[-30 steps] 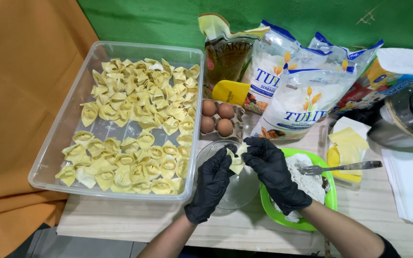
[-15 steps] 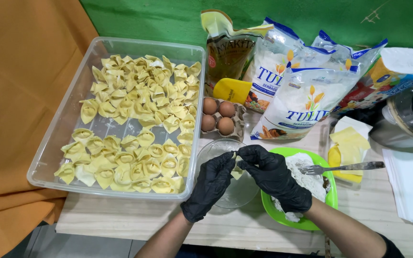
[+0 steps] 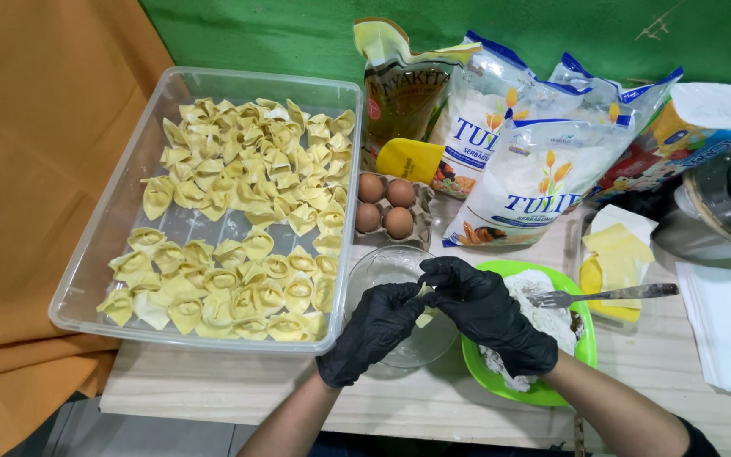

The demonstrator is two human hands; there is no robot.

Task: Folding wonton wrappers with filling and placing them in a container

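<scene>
Green wall behind, a wooden table (image 3: 213, 393) below: a dumpling is being folded.

A yellow wrapper (image 3: 424, 315) is pinched between the gloved left hand (image 3: 374, 332) and right hand (image 3: 484, 313), both closed on it, above a glass bowl (image 3: 382, 269), beside a clear tray (image 3: 95, 271) of folded dumplings.

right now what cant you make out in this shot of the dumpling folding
Head view only:
- Dumpling wrapper: mostly covered by the gloved left hand and right hand; its fold cannot be seen.
- Glass bowl: its contents cannot be told through the clear glass, and the hands cover its near side.
- Green bowl: the right hand hides part of the filling.
- Metal pot: cut off by the right edge.
- Egg carton: its back is hidden behind the yellow scraper.
</scene>
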